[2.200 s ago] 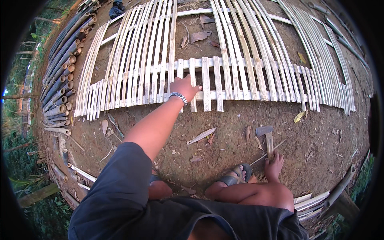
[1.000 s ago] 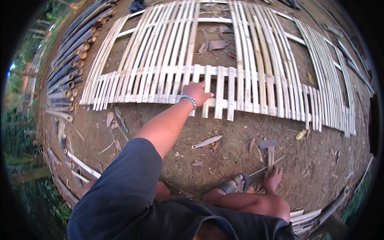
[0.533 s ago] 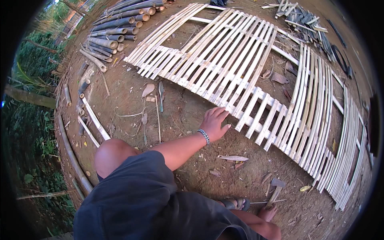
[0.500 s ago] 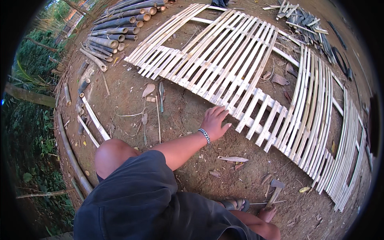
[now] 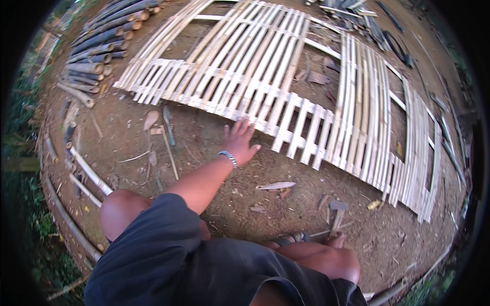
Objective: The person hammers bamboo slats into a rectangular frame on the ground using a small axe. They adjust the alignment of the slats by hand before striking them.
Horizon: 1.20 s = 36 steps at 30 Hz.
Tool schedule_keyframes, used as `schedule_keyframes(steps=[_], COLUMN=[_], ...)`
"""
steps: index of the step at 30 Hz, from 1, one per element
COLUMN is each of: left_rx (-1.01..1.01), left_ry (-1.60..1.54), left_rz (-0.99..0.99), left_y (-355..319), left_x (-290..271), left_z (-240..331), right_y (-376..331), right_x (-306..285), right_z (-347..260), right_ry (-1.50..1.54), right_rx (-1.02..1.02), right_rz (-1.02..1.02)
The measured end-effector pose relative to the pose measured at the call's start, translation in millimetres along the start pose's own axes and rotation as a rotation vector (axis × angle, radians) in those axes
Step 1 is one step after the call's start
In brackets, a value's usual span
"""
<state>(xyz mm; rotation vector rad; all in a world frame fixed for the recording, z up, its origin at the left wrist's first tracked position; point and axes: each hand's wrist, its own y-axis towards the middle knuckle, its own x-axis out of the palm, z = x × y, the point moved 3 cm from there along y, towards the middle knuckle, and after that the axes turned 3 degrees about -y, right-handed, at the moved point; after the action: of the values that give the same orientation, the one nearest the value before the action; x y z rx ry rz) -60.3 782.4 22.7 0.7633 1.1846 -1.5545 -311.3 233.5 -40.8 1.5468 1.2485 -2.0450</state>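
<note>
My left hand (image 5: 240, 141), with a chain bracelet (image 5: 228, 158) on its wrist, reaches out palm down with its fingers spread. Its fingertips are at the near edge of a bamboo slat panel (image 5: 250, 81); whether they touch it is hard to tell. Pale split strips lie side by side over crosspieces in the panel, which rests on the ground. Beyond my right knee, my right hand (image 5: 335, 239) shows only in part, closed round the lower end of the wooden handle of a hatchet (image 5: 337, 214). The hatchet's grey head points away from me.
A stack of dark bamboo poles (image 5: 102, 48) lies at the far left. Loose bamboo lengths (image 5: 92, 171) are beside my left knee. Scrap strips (image 5: 352, 13) and a black hose (image 5: 399, 46) lie at the far right. Dry leaves (image 5: 275, 185) litter the dirt. A sandal (image 5: 292, 237) shows below.
The view has shifted, so the panel and pole stack sit further left and higher. My left hand stays by the panel's near edge, its fingers now pointing more directly away. The hatchet remains by my right knee.
</note>
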Motion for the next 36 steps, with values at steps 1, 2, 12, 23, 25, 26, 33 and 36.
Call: schedule_keyframes(steps=[1,2,12,23,25,26,33,36], left_rx=[0.010,0.020,-0.133,-0.829,-0.874,-0.898,-1.038,-0.921], left_ry=[-0.011,-0.019,-0.708,-1.875,-1.883,-1.897,-1.872,-1.880], left_rz=[0.014,0.032,0.590,0.355,0.264,0.213,0.028,-0.108], left_y=[-3,-6,-12,44,51,55,64,62], left_x=[3,4,41,40,32,30,5,4], left_z=[-3,-4,-2,-10,-28,-37,-53,-60], right_y=[-1,-2,13,-21,-47,-59,-182,-202], right_x=[-1,-1,-2,-175,-204,-217,-273,-265], right_z=[-3,-2,41,5,-31,-39,-74,-77], right_ry=[-0.054,-0.036,-0.125,-0.261,-0.179,-0.156,-0.135,-0.157], right_rx=[0.040,0.059,-0.049,-0.101,-0.031,-0.028,0.045,0.020], right_rz=[-0.007,0.013,-0.076,-0.088,-0.090,-0.054,-0.035,-0.115])
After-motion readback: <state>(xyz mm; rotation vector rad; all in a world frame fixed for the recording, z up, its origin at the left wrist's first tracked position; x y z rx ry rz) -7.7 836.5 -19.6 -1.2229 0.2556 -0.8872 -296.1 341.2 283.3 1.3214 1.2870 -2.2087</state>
